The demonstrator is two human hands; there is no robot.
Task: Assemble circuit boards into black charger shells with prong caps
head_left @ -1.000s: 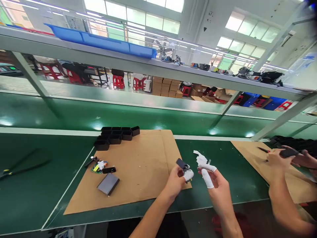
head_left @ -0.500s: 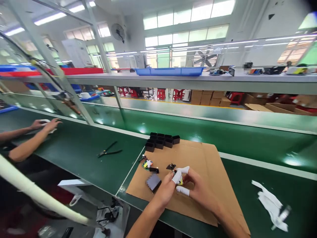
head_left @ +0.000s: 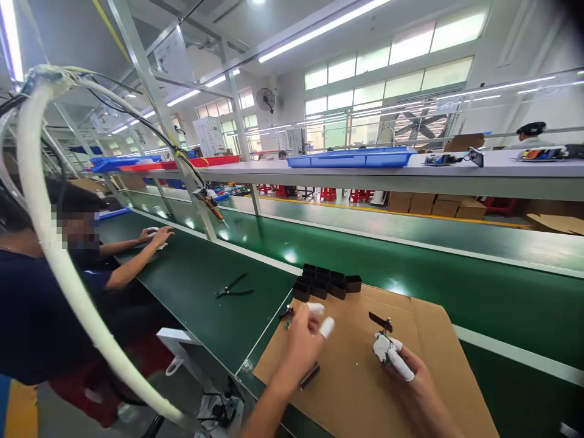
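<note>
My right hand [head_left: 406, 368], with white finger cots, grips a small circuit assembly [head_left: 382, 348] with a white face; a flat black piece [head_left: 378, 320] stands out from it on wires. Above the left part of the cardboard sheet [head_left: 356, 389] hovers my left hand [head_left: 303, 340], thumb and forefinger apart with nothing visible between them. Just past it, a small circuit part [head_left: 287, 314] shows only partly. A dark block [head_left: 310, 376] peeks out beside my left wrist, mostly covered. Several black plastic cases [head_left: 337, 286] stand in rows at the cardboard's far edge.
Pliers [head_left: 233, 287] lie on the green bench to the left. Further left, a co-worker's hands [head_left: 157, 236] handle something white. A thick white hose [head_left: 68, 274] arches down in front. A blue tray [head_left: 351, 159] sits on the raised shelf.
My left hand has come away from the assembly and moved left. My right hand keeps hold of it, further right. The view has turned left and up.
</note>
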